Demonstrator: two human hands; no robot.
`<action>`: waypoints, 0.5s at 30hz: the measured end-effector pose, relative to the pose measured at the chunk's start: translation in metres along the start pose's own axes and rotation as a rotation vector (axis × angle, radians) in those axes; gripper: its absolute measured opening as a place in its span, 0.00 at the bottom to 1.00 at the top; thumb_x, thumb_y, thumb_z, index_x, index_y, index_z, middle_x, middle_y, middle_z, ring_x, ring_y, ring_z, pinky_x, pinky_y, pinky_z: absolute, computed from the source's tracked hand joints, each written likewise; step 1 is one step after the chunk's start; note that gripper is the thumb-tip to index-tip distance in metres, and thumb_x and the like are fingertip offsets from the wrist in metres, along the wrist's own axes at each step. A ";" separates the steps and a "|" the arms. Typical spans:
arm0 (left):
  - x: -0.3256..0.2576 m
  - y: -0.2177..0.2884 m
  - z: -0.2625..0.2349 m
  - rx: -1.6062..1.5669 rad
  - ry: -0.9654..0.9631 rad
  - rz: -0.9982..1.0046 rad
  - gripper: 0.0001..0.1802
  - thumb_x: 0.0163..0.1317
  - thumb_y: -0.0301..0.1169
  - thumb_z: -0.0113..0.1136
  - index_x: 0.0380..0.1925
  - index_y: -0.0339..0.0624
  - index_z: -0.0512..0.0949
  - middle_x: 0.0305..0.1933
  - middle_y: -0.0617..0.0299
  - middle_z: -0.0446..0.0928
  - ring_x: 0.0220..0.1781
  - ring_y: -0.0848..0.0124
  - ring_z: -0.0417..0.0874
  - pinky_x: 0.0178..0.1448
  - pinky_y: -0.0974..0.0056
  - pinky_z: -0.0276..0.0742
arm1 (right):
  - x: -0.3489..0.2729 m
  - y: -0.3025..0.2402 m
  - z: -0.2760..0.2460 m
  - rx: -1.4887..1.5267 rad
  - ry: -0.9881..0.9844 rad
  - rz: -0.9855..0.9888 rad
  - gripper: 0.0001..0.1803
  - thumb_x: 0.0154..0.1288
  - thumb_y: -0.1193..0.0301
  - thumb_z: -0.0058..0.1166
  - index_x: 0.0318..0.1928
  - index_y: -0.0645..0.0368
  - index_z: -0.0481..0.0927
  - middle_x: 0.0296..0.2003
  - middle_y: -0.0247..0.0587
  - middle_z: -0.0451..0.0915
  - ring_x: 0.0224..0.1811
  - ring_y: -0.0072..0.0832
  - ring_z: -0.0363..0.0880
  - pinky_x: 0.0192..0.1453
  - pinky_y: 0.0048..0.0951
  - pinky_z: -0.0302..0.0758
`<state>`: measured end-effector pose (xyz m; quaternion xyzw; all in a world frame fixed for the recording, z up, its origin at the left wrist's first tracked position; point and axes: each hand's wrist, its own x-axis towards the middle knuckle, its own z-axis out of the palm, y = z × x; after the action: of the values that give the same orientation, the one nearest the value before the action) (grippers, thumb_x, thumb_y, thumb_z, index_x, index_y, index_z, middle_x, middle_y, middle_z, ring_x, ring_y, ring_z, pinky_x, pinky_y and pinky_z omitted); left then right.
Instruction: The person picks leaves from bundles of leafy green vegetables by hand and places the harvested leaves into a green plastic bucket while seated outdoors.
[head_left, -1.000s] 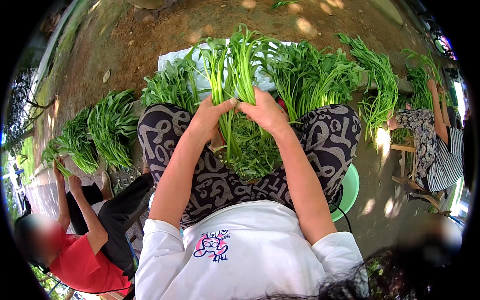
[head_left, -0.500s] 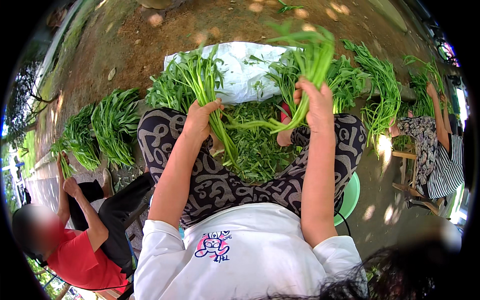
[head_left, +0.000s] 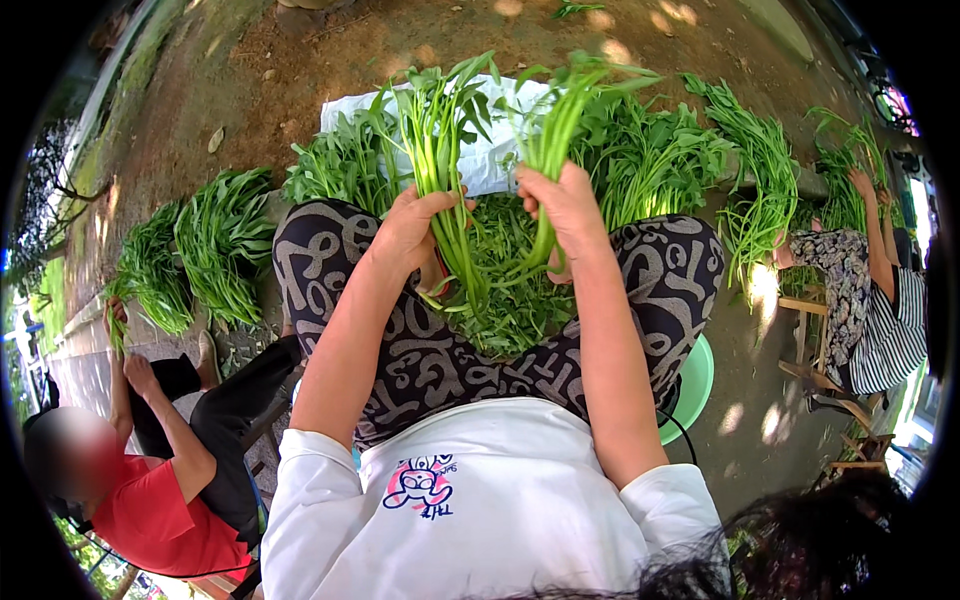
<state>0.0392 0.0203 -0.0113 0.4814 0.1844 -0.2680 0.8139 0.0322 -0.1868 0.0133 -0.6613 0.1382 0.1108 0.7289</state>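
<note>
At lower left, a person in a red shirt point(head_left: 140, 515), seated, reaching toward leafy bundles point(head_left: 190, 262) piled at mid left. Near centre, left hand point(head_left: 412, 232) clenched around a bunch of green stalks point(head_left: 440, 150), held upright above the lap. Just right of it, right hand point(head_left: 565, 207) grasping a second bunch point(head_left: 552, 130), tips leaning toward upper centre. Beneath both, loose greens point(head_left: 505, 290) heaped on patterned trousers point(head_left: 400, 340). Behind, a white sack point(head_left: 490, 160) on bare soil. At far right, a person in a striped top point(head_left: 890, 330) handling more stems.
</note>
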 end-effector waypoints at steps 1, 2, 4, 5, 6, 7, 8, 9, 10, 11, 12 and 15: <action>0.000 -0.001 0.001 0.004 -0.007 -0.014 0.15 0.59 0.21 0.57 0.48 0.36 0.71 0.43 0.55 0.76 0.44 0.61 0.81 0.46 0.53 0.81 | -0.001 0.002 0.005 -0.031 -0.034 -0.010 0.12 0.59 0.67 0.61 0.36 0.62 0.76 0.24 0.32 0.75 0.23 0.18 0.72 0.26 0.19 0.70; 0.001 -0.001 0.002 0.008 -0.016 -0.025 0.15 0.59 0.21 0.57 0.47 0.36 0.71 0.43 0.55 0.76 0.44 0.61 0.81 0.46 0.53 0.81 | 0.000 0.004 0.008 -0.042 -0.101 0.005 0.12 0.59 0.68 0.61 0.40 0.61 0.76 0.26 0.30 0.75 0.25 0.17 0.72 0.27 0.20 0.69; 0.003 -0.004 0.004 0.003 -0.051 -0.025 0.15 0.59 0.22 0.58 0.47 0.36 0.71 0.42 0.55 0.77 0.42 0.61 0.81 0.46 0.53 0.81 | 0.001 0.011 0.014 -0.047 -0.135 -0.056 0.12 0.57 0.70 0.60 0.39 0.62 0.76 0.26 0.32 0.76 0.23 0.18 0.72 0.25 0.21 0.68; 0.003 -0.005 0.004 0.007 -0.055 -0.023 0.15 0.59 0.22 0.58 0.47 0.36 0.72 0.41 0.55 0.77 0.41 0.62 0.82 0.46 0.53 0.81 | 0.002 0.011 0.019 -0.048 -0.154 -0.090 0.11 0.56 0.71 0.59 0.38 0.63 0.76 0.26 0.33 0.77 0.22 0.18 0.72 0.24 0.21 0.68; 0.003 -0.006 0.004 0.011 -0.059 -0.021 0.15 0.60 0.22 0.57 0.47 0.36 0.72 0.41 0.55 0.78 0.40 0.62 0.82 0.45 0.54 0.82 | 0.000 0.011 0.021 0.005 -0.190 -0.100 0.12 0.56 0.73 0.60 0.40 0.63 0.75 0.29 0.34 0.78 0.24 0.19 0.73 0.25 0.22 0.70; 0.004 -0.007 0.004 0.016 -0.063 -0.020 0.14 0.60 0.23 0.57 0.47 0.36 0.72 0.40 0.55 0.78 0.39 0.62 0.82 0.45 0.54 0.82 | -0.003 0.010 0.025 0.006 -0.204 -0.099 0.13 0.56 0.74 0.61 0.42 0.63 0.75 0.30 0.34 0.78 0.25 0.19 0.74 0.26 0.23 0.71; 0.005 -0.008 0.003 0.013 -0.067 -0.019 0.14 0.60 0.23 0.57 0.47 0.36 0.72 0.40 0.55 0.78 0.38 0.62 0.82 0.44 0.54 0.82 | -0.006 0.006 0.028 0.008 -0.219 -0.099 0.14 0.56 0.75 0.61 0.43 0.63 0.75 0.31 0.35 0.78 0.25 0.20 0.74 0.26 0.24 0.72; 0.006 -0.009 0.002 0.011 -0.071 -0.019 0.14 0.61 0.24 0.58 0.47 0.37 0.72 0.39 0.55 0.78 0.38 0.63 0.82 0.44 0.55 0.82 | -0.007 0.003 0.031 0.009 -0.234 -0.100 0.15 0.55 0.76 0.61 0.44 0.63 0.75 0.31 0.35 0.78 0.26 0.20 0.75 0.27 0.24 0.73; 0.007 -0.010 0.002 0.008 -0.074 -0.018 0.14 0.61 0.25 0.58 0.47 0.37 0.72 0.39 0.55 0.79 0.37 0.63 0.82 0.43 0.55 0.82 | -0.004 0.007 0.032 -0.045 -0.247 -0.077 0.17 0.54 0.79 0.62 0.46 0.63 0.74 0.33 0.36 0.78 0.27 0.22 0.76 0.29 0.26 0.75; 0.005 -0.009 0.004 0.008 -0.081 -0.024 0.14 0.61 0.25 0.58 0.47 0.37 0.73 0.39 0.56 0.79 0.37 0.63 0.82 0.44 0.55 0.83 | -0.003 0.009 0.031 -0.029 -0.271 -0.076 0.18 0.54 0.79 0.62 0.46 0.63 0.74 0.33 0.36 0.79 0.28 0.23 0.77 0.29 0.26 0.76; 0.003 -0.008 0.005 0.007 -0.087 -0.030 0.14 0.62 0.26 0.58 0.47 0.37 0.73 0.40 0.56 0.78 0.38 0.63 0.82 0.44 0.55 0.83 | -0.002 0.011 0.029 -0.014 -0.295 -0.076 0.18 0.54 0.79 0.62 0.46 0.63 0.74 0.33 0.36 0.79 0.28 0.23 0.77 0.30 0.26 0.76; -0.002 -0.003 0.011 -0.002 -0.066 -0.050 0.15 0.63 0.28 0.58 0.49 0.37 0.73 0.40 0.57 0.78 0.40 0.64 0.82 0.44 0.55 0.83 | -0.002 0.013 0.030 -0.002 -0.266 -0.087 0.17 0.54 0.80 0.61 0.46 0.64 0.75 0.33 0.36 0.79 0.30 0.24 0.79 0.31 0.25 0.76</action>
<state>0.0367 0.0100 -0.0072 0.4665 0.1696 -0.3038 0.8132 0.0278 -0.1555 0.0040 -0.6468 0.0117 0.1660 0.7443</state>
